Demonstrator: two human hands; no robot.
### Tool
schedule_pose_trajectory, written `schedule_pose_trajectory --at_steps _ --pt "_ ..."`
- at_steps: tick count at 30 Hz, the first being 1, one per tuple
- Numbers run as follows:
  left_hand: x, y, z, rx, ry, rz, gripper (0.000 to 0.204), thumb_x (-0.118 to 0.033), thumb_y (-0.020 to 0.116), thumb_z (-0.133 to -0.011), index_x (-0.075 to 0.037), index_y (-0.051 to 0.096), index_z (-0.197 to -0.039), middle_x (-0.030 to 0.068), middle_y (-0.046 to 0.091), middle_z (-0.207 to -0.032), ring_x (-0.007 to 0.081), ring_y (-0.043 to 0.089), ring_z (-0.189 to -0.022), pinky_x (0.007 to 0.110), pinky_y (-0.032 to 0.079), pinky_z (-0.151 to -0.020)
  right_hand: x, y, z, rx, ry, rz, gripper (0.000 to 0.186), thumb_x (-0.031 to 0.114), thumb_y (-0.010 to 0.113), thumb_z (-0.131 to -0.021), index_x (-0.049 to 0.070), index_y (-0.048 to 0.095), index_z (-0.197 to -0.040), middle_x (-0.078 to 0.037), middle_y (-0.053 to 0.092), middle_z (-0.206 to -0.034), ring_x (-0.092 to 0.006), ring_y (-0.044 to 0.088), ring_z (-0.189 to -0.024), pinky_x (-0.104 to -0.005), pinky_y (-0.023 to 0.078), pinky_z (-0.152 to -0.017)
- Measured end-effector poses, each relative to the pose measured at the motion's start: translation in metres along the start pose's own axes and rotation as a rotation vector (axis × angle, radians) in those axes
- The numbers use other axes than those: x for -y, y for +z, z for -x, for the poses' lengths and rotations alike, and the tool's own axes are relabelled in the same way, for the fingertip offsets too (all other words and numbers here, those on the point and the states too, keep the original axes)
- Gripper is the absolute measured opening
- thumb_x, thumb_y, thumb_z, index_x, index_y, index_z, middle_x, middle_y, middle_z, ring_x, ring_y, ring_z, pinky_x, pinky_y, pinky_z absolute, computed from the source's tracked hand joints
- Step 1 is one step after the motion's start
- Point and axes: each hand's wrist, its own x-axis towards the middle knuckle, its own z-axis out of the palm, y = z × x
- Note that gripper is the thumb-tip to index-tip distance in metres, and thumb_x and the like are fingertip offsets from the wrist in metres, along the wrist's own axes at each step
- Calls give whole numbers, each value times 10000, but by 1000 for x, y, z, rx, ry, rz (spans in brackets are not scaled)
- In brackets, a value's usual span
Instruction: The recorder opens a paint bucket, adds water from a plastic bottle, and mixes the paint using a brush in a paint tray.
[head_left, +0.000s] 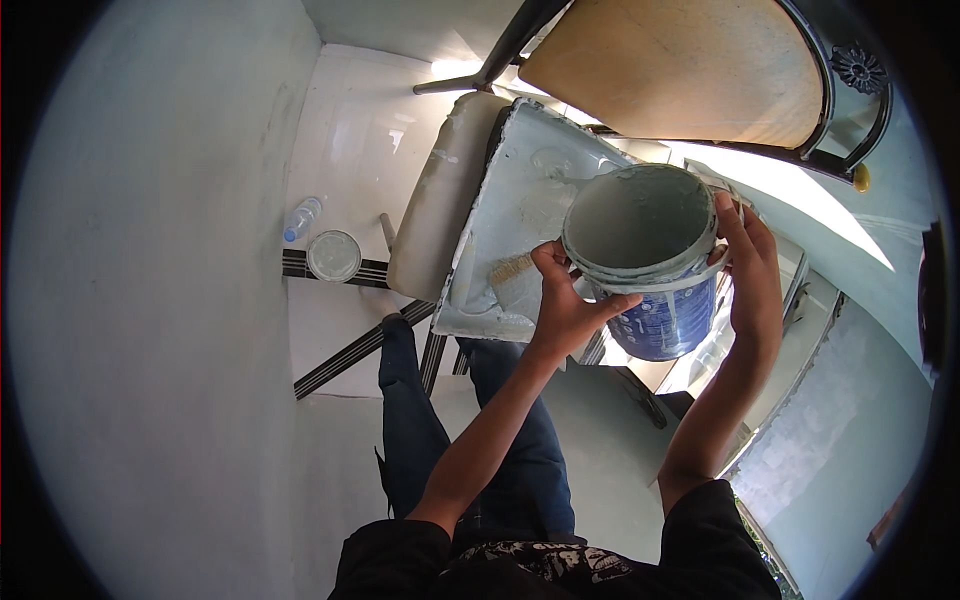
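Observation:
Both of my hands hold a blue paint bucket [662,322] above the right part of a paint tray [522,140]. Its mouth is tilted toward me, and pale paint coats the inner wall and the rim. My left hand [572,312] grips the near left side of the rim, thumb along the outside. At the right side my right hand [750,262] is wrapped about the rim by the handle; some fingers are hidden behind it. In the tray lies a paintbrush [510,270] with tan bristles, beside my left hand. Pale wet paint covers part of the tray's bottom.
A cushioned seat [435,200] stands under the tray's left side. Beyond it is a metal-framed chair with a tan panel [690,70]. On the floor at left are a plastic bottle [303,217] and a round lid [334,256]. A pale wall [170,300] rises at far left.

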Motion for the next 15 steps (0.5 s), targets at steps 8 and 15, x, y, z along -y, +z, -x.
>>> schedule_pose_trajectory --at_steps 8,15 --pt "-5 0 1 15 -13 -6 932 -267 936 -669 -44 222 -1224 163 371 -1287 269 456 -1253 483 394 -1086 4 0 2 5 28 29 515 500 605 -944 17 680 -1109 -27 659 -915 -130 546 -866 -272 393 -826" --pt "-7 0 1 20 -24 -43 931 -278 937 -667 -47 224 -1219 164 372 -1290 272 466 -1244 485 395 -1088 2 3 2 -37 -5 41 488 527 550 -963 67 691 -1045 38 610 -836 -75 473 -731 -248 372 -710"
